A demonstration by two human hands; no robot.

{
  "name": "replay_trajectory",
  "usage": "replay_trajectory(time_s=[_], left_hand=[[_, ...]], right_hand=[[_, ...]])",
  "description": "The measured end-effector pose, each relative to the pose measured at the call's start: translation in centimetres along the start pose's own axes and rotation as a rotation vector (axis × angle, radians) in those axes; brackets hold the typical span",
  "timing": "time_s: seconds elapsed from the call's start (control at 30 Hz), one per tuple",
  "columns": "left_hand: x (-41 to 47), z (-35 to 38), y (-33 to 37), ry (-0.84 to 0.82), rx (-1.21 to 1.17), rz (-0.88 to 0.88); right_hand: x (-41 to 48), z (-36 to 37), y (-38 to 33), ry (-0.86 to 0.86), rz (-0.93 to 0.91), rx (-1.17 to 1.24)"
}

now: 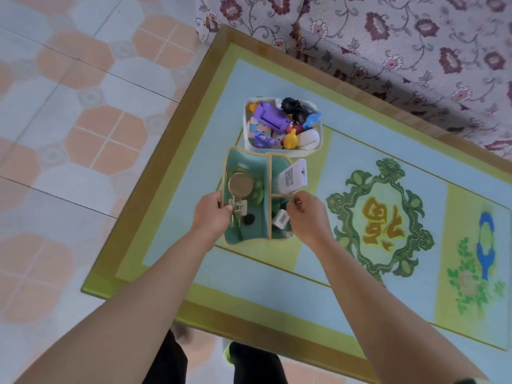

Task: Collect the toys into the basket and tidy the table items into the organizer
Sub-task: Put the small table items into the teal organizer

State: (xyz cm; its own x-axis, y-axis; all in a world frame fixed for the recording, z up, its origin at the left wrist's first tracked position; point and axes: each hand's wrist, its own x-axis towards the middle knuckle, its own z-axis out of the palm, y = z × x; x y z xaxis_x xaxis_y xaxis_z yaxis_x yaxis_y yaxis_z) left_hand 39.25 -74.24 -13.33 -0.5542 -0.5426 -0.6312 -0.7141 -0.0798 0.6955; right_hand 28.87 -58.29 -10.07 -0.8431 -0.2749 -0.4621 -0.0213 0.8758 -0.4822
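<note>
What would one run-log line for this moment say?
left hand: gripping organizer left edge | right hand: gripping its right edge | basket: full of toys, behind organizer

Centre frame: white basket [310,152] heaped with coloured toys [273,117]; directly below it, touching, teal divided fabric organizer [270,176] holding bottles and tags.

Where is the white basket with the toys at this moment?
In the head view, the basket stands on the table just beyond the green organizer, touching its far edge, near the table's left end.
</note>
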Motion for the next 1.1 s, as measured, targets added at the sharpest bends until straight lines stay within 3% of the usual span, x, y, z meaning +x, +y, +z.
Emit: replay_trajectory(time_s=[0.17,0.47,1.1], left_hand=[[1.6,-7.4,-1.0,-0.013,0.057,-0.001],[4.8,-17.6,-2.7,0.014,0.155,0.007],[7.4,-20.6,-3.6,-0.121,0.191,0.02]], right_hand=[[-1.8,4.4,-5.8,0.029,0.026,0.145],[-2.9,11.7,-14.0,0.027,0.082,0.181],[-2.9,15.1,-16.2,0.062,0.192,0.239]])
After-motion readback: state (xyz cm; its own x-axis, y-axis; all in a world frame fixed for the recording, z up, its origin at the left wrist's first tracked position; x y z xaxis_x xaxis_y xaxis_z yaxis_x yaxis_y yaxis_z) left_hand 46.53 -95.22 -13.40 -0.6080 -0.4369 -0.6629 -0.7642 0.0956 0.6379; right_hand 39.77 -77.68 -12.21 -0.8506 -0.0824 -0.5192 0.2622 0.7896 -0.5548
